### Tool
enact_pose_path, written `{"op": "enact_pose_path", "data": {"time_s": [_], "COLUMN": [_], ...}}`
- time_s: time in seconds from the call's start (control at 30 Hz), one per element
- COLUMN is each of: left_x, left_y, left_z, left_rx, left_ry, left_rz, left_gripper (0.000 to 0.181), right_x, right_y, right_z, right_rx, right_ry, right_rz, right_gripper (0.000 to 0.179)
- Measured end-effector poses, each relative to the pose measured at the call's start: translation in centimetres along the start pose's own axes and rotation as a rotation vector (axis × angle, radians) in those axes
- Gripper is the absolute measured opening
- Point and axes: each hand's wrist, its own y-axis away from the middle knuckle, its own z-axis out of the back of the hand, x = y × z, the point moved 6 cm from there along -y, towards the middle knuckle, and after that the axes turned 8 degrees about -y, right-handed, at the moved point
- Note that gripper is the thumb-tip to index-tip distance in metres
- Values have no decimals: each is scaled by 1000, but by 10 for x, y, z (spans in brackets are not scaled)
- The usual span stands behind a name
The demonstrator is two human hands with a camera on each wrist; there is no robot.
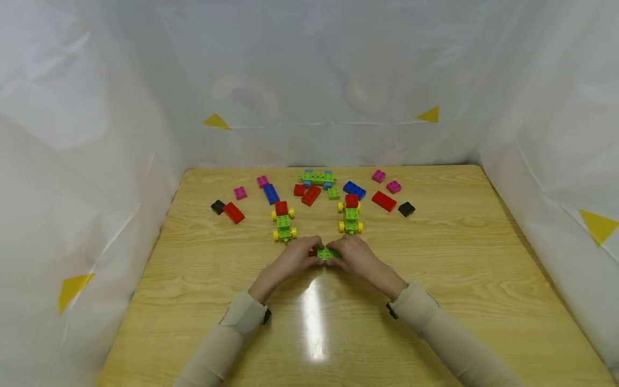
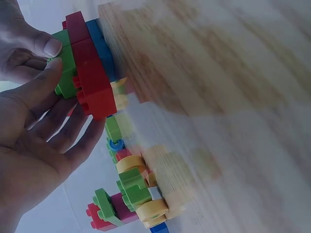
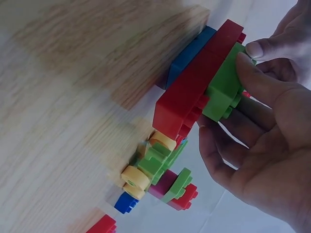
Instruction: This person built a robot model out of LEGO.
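Observation:
Near the middle of the table, the left hand [image 1: 296, 257] and right hand [image 1: 359, 257] meet at a green toy brick [image 1: 325, 254]. Both hands pinch this brick between thumb and fingers, one from each side. In the left wrist view the green brick [image 2: 66, 73] lies on a layer of red bricks [image 2: 95, 73], with a blue brick [image 2: 102, 48] beneath, close to the tabletop. The right wrist view shows the same stack, green brick [image 3: 222, 87] over red bricks [image 3: 189, 82] over blue brick [image 3: 187, 54]. Fingers cover part of the green brick.
Beyond the hands stand two brick cars with yellow wheels, a left car [image 1: 283, 221] and a right car [image 1: 351, 215]. Farther back sits a green base with blue wheels [image 1: 317, 178]. Several loose bricks lie around, including a red brick [image 1: 384, 201] and a black brick [image 1: 407, 209].

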Motion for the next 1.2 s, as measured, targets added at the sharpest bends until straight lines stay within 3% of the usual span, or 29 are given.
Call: {"op": "enact_pose_path", "data": {"time_s": [0.13,0.37,0.63,1.2], "left_x": [-2,-1,-1,-4], "left_y": [0,0,1,2], "left_z": [1,4,4,3], "left_rx": [-11,10,-20,-32], "left_ry": [-17,-15,-7,31], "left_rz": [-23,-11,-35,-20], "left_gripper": [19,18,18,19], "right_x": [1,2,3,2], "right_y": [-1,-4,-7,-5], "right_z": [-2,-4,-3,-3], "right_rx": [7,22,43,40], "right_ry": [2,13,12,9], "right_rz": [-14,-27,-51,-52], "right_gripper": [29,28,24,24]}}
